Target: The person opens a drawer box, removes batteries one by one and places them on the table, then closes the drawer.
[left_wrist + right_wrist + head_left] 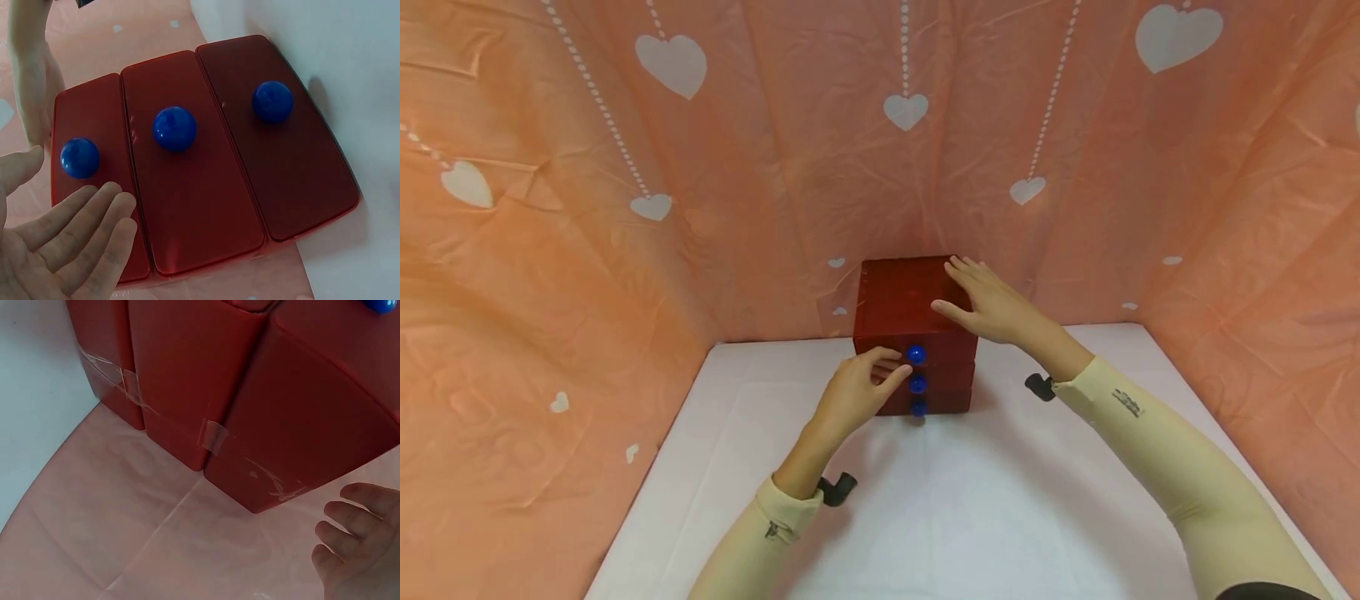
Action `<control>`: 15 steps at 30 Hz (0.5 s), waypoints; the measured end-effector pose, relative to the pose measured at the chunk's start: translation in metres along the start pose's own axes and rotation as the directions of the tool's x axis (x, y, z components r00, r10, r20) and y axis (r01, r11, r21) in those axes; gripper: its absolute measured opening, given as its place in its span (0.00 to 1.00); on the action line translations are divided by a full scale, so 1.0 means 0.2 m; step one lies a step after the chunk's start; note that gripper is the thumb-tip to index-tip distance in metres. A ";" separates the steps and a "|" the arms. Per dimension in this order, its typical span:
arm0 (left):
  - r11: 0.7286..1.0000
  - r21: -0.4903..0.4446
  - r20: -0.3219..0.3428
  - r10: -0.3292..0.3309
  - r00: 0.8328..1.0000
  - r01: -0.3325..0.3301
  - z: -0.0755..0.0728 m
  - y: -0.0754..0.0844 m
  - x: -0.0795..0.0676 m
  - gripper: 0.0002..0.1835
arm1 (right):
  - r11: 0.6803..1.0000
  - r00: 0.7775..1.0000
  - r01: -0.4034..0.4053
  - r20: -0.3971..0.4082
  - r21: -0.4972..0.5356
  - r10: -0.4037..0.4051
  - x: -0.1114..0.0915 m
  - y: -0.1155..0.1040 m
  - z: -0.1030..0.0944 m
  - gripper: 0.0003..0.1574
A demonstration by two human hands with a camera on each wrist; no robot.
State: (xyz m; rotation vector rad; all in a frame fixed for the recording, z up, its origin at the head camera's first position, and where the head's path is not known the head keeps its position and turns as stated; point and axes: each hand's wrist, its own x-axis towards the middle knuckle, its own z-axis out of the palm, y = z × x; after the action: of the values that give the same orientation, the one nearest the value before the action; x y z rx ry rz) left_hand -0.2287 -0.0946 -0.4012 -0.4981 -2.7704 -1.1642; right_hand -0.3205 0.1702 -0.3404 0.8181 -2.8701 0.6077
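A dark red chest of three small drawers (910,296) stands at the back of the white table, with one round blue knob on each drawer front. My left hand (857,387) is at its front left, thumb and fingers spread beside the top knob (916,355) without gripping it. The left wrist view shows that top knob (80,157) just beyond the thumb and fingertips. My right hand (996,308) reaches over the right side of the chest's top, its fingers extended. In the right wrist view, those fingers (340,540) hold nothing.
Clear tape (215,437) bridges the drawer units along the chest's side. A pink-orange cloth (790,208) with white hearts hangs close behind the chest and along both sides. White cloth covers the table (970,500). Each wrist carries a small black camera.
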 end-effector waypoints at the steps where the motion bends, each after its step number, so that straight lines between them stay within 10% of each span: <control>1: 1.000 0.001 0.000 -0.004 1.000 0.004 0.00 0.00 0.00 0.23 | 1.000 1.000 -0.007 0.004 0.000 0.007 0.01 0.00 0.00 0.57; 15: 1.000 0.021 0.009 -0.020 1.000 0.019 0.05 0.02 0.04 0.22 | 0.997 0.992 -0.080 0.093 -0.010 0.080 0.11 0.00 0.03 0.61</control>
State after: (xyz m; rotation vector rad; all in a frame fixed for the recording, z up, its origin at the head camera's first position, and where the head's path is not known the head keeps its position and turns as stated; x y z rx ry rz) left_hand -0.2338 -0.0831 -0.4045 -0.4765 -2.7981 -1.1387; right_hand -0.3392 0.1564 -0.3407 0.7528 -3.0005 0.5830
